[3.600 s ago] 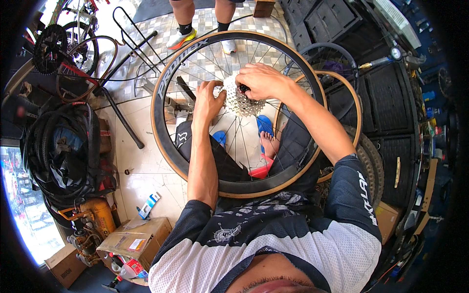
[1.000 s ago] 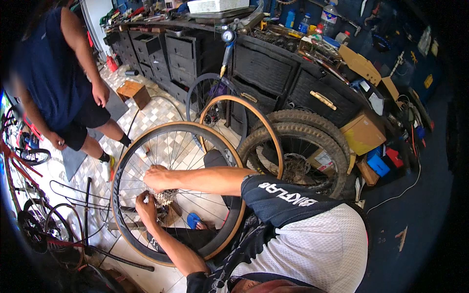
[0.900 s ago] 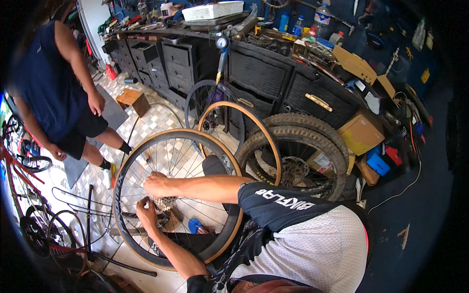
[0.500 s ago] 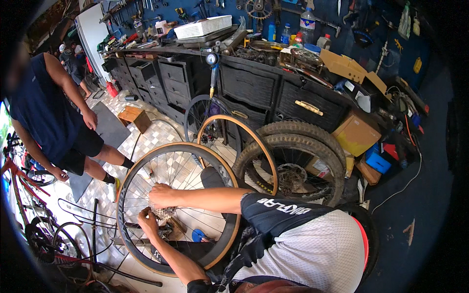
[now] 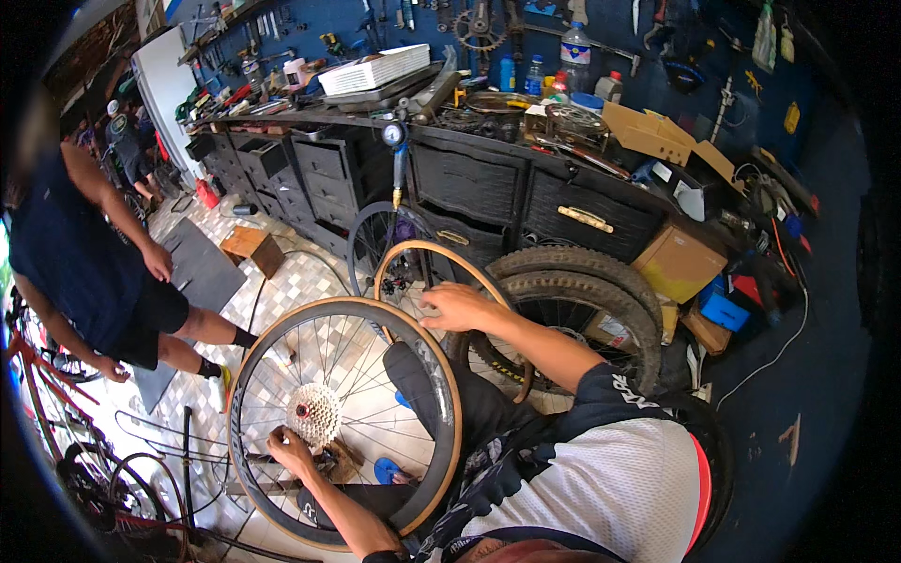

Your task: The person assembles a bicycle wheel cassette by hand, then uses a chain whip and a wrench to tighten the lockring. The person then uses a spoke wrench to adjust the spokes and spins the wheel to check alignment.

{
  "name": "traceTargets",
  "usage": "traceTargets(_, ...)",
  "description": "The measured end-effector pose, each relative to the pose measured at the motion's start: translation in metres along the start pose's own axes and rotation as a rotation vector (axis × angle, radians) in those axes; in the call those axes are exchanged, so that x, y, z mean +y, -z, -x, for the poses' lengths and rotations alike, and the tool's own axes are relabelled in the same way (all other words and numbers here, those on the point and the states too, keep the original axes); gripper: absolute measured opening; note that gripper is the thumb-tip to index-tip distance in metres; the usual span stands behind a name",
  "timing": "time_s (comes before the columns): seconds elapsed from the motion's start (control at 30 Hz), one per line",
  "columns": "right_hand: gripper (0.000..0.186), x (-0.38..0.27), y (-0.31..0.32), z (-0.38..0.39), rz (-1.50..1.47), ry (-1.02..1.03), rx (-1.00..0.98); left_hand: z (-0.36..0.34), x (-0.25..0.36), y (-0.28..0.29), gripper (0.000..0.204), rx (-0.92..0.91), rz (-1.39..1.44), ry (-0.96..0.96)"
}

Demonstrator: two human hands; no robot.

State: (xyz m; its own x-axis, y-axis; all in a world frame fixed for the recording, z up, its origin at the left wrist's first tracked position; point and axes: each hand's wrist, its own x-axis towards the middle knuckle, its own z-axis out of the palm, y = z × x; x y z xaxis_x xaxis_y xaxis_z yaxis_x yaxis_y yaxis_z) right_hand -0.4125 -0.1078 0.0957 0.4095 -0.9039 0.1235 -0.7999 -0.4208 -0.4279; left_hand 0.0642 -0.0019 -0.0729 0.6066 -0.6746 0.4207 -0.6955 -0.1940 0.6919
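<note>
A bicycle wheel with a tan-edged black tyre (image 5: 449, 394) stands tilted in front of me, a silver cassette (image 5: 319, 419) with a red-ringed centre at its hub. My left hand (image 5: 287, 445) is at the cassette's lower left, fingers curled; what they grip is too small to make out. My right hand (image 5: 449, 305) hangs off the cassette, above and right of it, with loosely bent fingers apart and nothing visible in them. It is in front of a second tan-rimmed wheel (image 5: 439, 247). A dark wheel (image 5: 359, 239) stands behind that one.
A person in a dark sleeveless top (image 5: 84, 235) stands at my left beside bikes (image 5: 56, 394); others are farther back. A black drawer bench (image 5: 460, 178) loaded with tools, bottles and a white basket (image 5: 371, 70) runs behind. Knobbly tyres (image 5: 601, 272) and cardboard boxes (image 5: 676, 263) sit at the right.
My right hand has left the cassette, moving up and right and uncovering it. My left hand stays beside it. The view has tilted upward, showing more of the bench and back wall.
</note>
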Motion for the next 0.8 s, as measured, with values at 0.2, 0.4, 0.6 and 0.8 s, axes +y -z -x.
traceTargets(0.2,0.047,0.054,0.048,0.077,-0.027,-0.285,0.072,-0.002,-0.009,-0.002,0.039,-0.001,-0.123,0.086)
traceTargets(0.4,0.046,0.084,0.100,0.130,0.083,-0.426,0.142,0.004,-0.010,0.001,0.060,-0.054,-0.222,0.067)
traceTargets(0.6,0.045,0.089,0.146,0.163,0.167,-0.514,0.246,0.000,-0.013,0.010,0.070,-0.173,-0.255,0.109)
traceTargets(0.8,0.023,0.152,0.240,0.167,0.498,-0.516,0.944,0.005,0.001,0.005,0.064,-0.170,-0.173,0.068)
